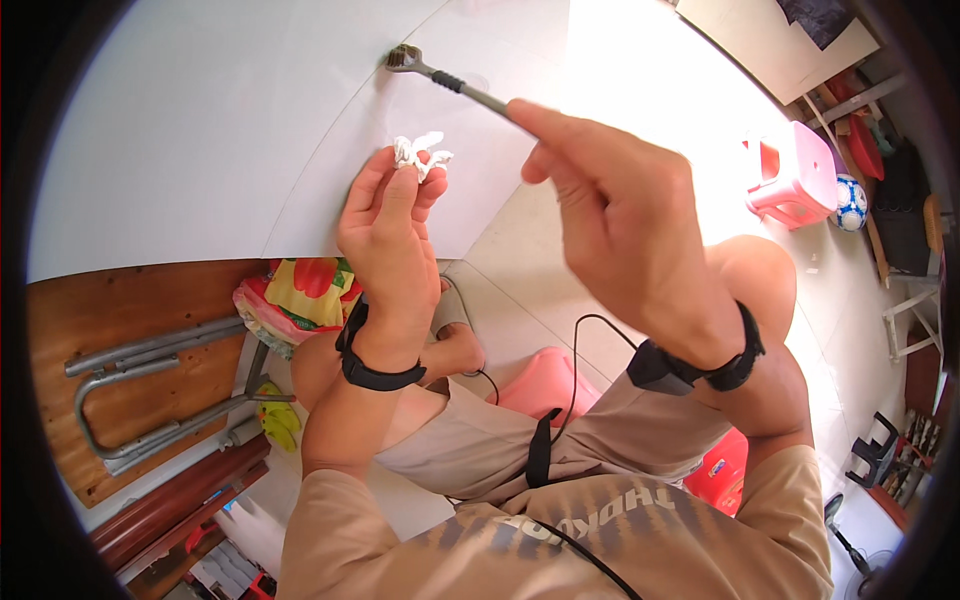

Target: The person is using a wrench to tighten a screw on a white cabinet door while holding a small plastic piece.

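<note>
Head view, left hand: the left hand (390,225) is raised, palm side showing, its thumb and fingertips pinching a crumpled white tissue (422,157).
Right hand: the right hand (630,200) is closed round the lower handle of a grey brush (484,98), its back toward the camera.
Brush head: it points up and to the left, above and apart from the tissue, with dark bristles at its tip and a black ribbed collar below; whether it touches anything, I cannot tell.
Tissue: bunched and loose-ended, it sticks out above the fingertips against the white surface.
Wrists: each wears a black band, and a dark block sits on the right band (735,365), with a black cable beside it.
White surface: the surface (200,130) fills the upper left and has a thin seam running across it.
Below its edge: a wooden panel (160,290) with grey metal tubes, and a red and yellow bag (300,292) near the left forearm.
Lower left: yellow-green footwear (280,418).
Between the legs: a pink seat-like object (545,378) on the tiled floor (520,265).
Right side: a pink stool (803,175) with a blue and white ball (850,203) just beside it.
</note>
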